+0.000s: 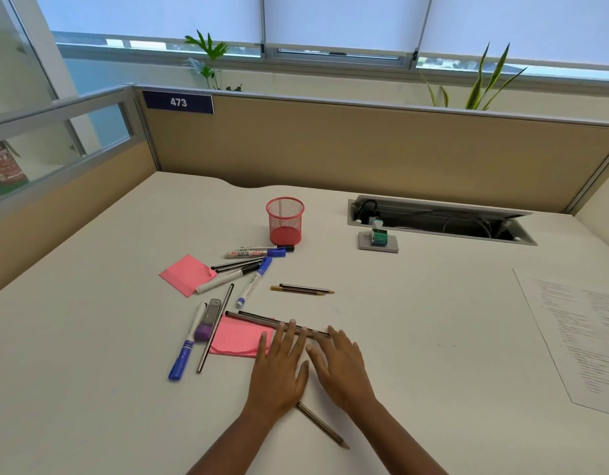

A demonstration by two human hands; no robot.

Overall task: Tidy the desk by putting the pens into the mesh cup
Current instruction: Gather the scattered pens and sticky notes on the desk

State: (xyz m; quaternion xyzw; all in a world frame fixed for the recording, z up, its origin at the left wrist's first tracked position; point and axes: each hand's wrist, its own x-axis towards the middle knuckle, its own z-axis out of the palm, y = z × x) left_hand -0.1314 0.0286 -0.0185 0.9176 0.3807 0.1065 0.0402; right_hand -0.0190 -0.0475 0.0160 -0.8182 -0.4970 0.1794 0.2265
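Note:
A red mesh cup stands upright and empty at the back of the white desk. Markers and pens lie scattered in front of it: white markers with blue caps, a blue-capped marker, dark thin pens, two pencils and a blue marker. Two dark pens lie across a pink sticky pad. My left hand and my right hand lie flat, fingers spread, fingertips touching those dark pens. A pencil lies under my wrists.
A second pink sticky pad lies to the left. A grey stand with a small green box and an open cable tray are at the back right. A printed sheet lies at the right. Partition walls enclose the desk.

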